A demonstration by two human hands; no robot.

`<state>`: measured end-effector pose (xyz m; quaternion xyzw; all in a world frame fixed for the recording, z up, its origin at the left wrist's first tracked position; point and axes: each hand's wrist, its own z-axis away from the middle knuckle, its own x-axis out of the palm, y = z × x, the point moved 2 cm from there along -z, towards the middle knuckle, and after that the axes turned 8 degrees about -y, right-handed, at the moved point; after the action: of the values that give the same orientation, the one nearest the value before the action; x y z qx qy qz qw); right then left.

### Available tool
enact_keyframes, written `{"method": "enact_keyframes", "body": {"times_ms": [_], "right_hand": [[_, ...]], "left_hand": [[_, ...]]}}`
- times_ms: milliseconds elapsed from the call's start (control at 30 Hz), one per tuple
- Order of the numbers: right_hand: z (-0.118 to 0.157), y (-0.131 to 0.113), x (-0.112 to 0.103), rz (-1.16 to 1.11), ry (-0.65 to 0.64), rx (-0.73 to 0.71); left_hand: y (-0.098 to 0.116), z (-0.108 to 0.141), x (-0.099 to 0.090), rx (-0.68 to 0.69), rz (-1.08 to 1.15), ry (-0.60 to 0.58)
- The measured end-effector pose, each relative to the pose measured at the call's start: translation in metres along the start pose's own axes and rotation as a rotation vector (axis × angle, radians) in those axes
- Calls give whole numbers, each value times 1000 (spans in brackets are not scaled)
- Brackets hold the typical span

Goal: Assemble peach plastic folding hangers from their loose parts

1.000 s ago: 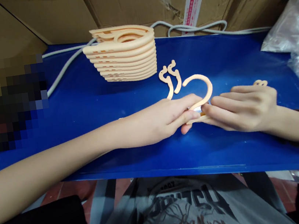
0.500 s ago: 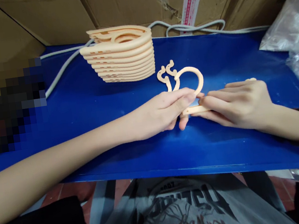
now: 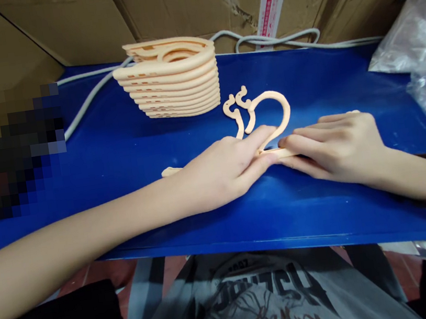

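A cream plastic hanger lies between my two hands, its curved hook (image 3: 284, 110) pointing away from me. My left hand (image 3: 226, 171) pinches it near the base of the hook, and one arm tip (image 3: 172, 171) sticks out behind the left wrist. My right hand (image 3: 334, 148) is wrapped round the bar just to the right. Just beyond my left fingers lie two small curvy cream pieces (image 3: 233, 109). A stack of similar cream parts (image 3: 179, 87) stands farther back to the left.
The work surface is a blue table (image 3: 115, 141). Grey-white cables (image 3: 89, 97) run along its back edge before cardboard boxes (image 3: 184, 10). Clear plastic bags (image 3: 412, 31) lie at the back right. The far left is pixelated.
The hook has come down to meet the bar, and my left fingers have shifted from the hook onto the joint. The hanger's left arm tip now shows behind my left wrist.
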<state>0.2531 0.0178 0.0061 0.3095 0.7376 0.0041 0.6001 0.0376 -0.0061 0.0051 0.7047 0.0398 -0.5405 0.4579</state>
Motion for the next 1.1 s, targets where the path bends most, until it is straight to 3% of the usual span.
{"method": "enact_keyframes", "body": {"times_ms": [133,233,433,600,767,900,1100], "right_hand": [[-2,2,0,-20,23,-26],[-2,7,1,-20,24,-6],[-2,15,-5,135,215,191],[-3,11,-14,203,376,65],[-4,9,-15,58,242,32],[-2,8,-17,49,322,-27],[1,9,-18,72,255,-36]], "left_hand": [[5,2,3,-103,-517,29],[5,2,3,-153,-669,7],[-1,0,-9,-253,-601,84],[-3,-1,-11,-259,-513,100],[-1,0,-5,-172,-537,135],[0,2,-5,-114,-497,211],[-3,3,-9,-114,-442,258]]}}
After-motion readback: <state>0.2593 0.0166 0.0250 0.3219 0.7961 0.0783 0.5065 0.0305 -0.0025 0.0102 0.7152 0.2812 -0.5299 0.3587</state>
